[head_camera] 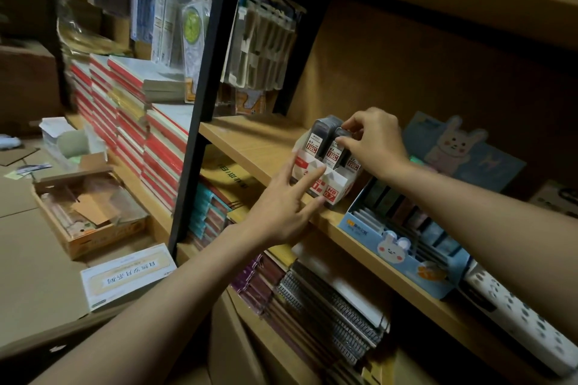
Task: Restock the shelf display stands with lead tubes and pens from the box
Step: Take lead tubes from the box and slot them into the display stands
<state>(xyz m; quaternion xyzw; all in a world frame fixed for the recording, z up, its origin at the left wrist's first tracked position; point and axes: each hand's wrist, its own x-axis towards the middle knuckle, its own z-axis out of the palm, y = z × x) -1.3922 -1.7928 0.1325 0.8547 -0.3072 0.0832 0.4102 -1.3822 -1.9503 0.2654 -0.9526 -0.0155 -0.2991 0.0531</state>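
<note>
The right hand [373,141] pinches an upright lead tube [339,147] from above, directly over the display stand [336,187] that the flat-fingered left hand [281,209] steadies.

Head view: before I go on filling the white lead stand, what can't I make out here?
- White lead stand: the left hand hides its lower front, the right hand its right rear slots; fill level unclear.
- Lead tube pinched by the right fingers: small label print unreadable.
- Blue rabbit display box: contents dim, types unclear.
- Open cardboard box on the floor: contents blurred.
</note>
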